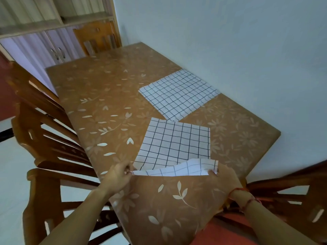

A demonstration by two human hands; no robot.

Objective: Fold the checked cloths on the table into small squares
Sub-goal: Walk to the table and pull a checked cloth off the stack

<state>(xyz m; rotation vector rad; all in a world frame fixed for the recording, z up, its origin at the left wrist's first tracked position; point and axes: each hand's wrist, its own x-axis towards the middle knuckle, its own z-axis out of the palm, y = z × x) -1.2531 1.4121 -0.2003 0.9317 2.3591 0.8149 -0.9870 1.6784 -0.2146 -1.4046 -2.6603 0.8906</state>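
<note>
Left hand: fingers pinch the near left corner of the near checked cloth, close to the table's near edge. Right hand: pinches the near right corner of the same cloth. A red thread band sits on that wrist.

The cloth's near edge is raised off the table between the two hands, with the underside showing. The rest lies flat on the floral cover.

Far checked cloth: lies flat against the table's right edge, beside the wall. Its near corner comes right up to the near cloth's far edge; contact cannot be confirmed.

Wooden chairs stand along the left edge. One chair stands at the far end, with a cupboard behind it.
</note>
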